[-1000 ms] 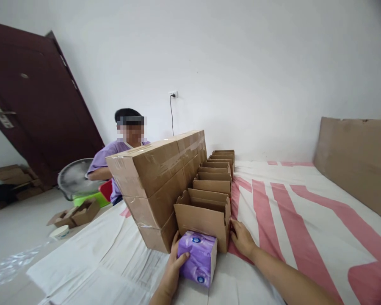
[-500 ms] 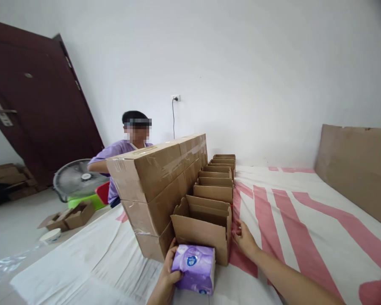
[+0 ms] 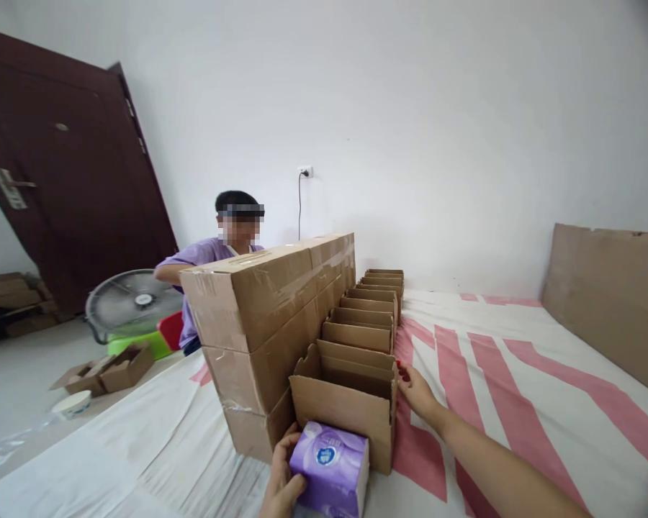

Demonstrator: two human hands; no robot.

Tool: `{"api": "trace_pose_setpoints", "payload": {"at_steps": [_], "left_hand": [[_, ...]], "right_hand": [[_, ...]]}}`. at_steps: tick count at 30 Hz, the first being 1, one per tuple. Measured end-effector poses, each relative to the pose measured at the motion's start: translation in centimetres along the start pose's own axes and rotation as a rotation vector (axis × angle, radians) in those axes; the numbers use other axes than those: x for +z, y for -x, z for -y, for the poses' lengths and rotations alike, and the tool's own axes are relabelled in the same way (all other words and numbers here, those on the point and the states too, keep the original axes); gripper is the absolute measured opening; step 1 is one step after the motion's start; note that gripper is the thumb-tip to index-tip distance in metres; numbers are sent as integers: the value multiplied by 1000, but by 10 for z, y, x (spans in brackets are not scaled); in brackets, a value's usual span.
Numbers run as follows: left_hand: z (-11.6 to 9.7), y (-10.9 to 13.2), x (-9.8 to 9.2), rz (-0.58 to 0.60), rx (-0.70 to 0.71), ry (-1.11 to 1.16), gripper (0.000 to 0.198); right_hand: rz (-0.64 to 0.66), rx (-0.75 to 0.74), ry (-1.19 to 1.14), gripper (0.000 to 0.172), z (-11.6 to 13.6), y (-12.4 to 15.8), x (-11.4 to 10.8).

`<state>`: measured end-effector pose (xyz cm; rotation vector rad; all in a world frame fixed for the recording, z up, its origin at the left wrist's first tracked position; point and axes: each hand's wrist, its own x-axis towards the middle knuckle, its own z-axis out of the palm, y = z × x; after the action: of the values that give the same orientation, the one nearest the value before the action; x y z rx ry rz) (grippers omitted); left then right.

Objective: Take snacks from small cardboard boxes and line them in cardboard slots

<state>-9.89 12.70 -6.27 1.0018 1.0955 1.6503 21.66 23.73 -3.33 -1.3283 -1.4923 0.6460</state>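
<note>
One pack (image 3: 330, 471) sits gripped in our left hand (image 3: 283, 478); loading likely means clearing the box's (image 3: 343, 411) near edge; right hand's (image 3: 418, 393) hold unclear.

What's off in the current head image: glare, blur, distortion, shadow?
Head view: dark red panelled door leans, probably wide-angle distortion; head view: top-right corner darkens; head view: shiny streaks on the stacked, taped brown cardboard boxes; head view: blades of the grey round fan smeared; head view: nearest open brown cardboard box is shadowed inside; head view: purple plastic-wrapped tissue pack fairly sharp, its print unreadable.
</note>
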Motion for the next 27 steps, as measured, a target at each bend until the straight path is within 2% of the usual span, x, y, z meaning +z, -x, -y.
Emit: {"api": "trace_pose_setpoints", "payload": {"at_steps": [3,6,9,14,17,23,27], "left_hand": [[0,3,3,10,90,-38,69],[-3,6,6,25,142,-94,73],[-5,9,8,49,109,-115,78],[-2,10,7,40,47,-133,84],[0,9,6,48,33,-143,86],[0,11,3,139,-23,-169,92],[-2,11,1,216,-45,-240,112]], "right_hand": [[-29,85,37,51,1,-26,-15],[-8,118,33,69,3,-50,-23],[85,121,-7,93,7,-63,-26],[283,96,-102,128,4,-67,-24],[354,65,-148,132,-1,-65,-14],[245,10,-221,127,-8,-65,6],[221,-16,-164,127,-12,-70,4]]}}
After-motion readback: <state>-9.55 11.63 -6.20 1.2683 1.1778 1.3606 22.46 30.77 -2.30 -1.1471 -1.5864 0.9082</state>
